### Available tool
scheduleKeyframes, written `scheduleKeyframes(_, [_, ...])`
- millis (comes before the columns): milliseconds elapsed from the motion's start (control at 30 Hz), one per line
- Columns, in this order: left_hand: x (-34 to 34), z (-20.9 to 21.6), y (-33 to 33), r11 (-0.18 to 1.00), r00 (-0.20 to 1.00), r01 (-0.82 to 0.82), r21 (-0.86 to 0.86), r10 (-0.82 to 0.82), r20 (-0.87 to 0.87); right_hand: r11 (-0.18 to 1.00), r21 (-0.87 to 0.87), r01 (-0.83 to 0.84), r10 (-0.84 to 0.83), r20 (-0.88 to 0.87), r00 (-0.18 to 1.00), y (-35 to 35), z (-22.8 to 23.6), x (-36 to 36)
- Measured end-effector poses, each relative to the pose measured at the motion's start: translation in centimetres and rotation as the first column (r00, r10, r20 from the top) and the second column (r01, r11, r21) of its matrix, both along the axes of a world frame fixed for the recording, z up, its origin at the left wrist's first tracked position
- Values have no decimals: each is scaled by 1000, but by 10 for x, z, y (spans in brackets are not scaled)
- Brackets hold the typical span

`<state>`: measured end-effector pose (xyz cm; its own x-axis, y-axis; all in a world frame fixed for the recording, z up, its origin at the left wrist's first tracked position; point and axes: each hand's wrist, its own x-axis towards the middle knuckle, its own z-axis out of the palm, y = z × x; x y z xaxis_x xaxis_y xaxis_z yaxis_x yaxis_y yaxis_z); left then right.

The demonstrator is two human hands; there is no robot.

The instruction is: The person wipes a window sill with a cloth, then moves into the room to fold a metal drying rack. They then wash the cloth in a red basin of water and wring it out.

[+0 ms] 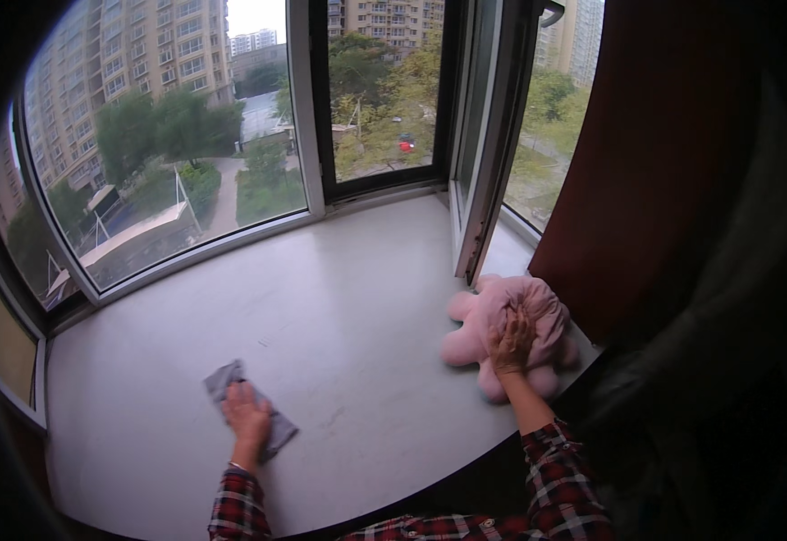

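Note:
My left hand [247, 415] lies flat on a folded grey cloth [278, 435], pressing it against the white window sill [357, 298]. The fingers are stretched over the cloth, which sticks out on both sides of the hand. Over to the right, my right hand [511, 344] rests with fingers spread on top of a pink plush cushion [467, 347] with rounded, petal-like lobes. The cushion's fabric is wrinkled beside the fingers. It sits on the sill near its right end.
An inward-opened window sash [481, 162] stands just behind the cushion, its lower corner close to it. Fixed window panes [177, 135] border the sill's far side. A dark red curtain or panel [628, 180] hangs at the right. Faint marks [265, 343] show on the sill.

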<state>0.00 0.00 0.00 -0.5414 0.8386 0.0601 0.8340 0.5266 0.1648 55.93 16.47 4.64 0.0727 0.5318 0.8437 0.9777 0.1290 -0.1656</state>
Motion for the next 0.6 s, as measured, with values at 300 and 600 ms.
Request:
scheduleKeyframes(300, [85, -9, 33, 980, 980, 197, 16, -197, -6, 997, -75, 32, -27, 58, 998, -18, -10, 7])
scheduleKeyframes(600, [302, 9, 7, 560, 552, 815, 148, -828, 95, 997, -35, 75, -70, 121, 990, -13, -17, 15])
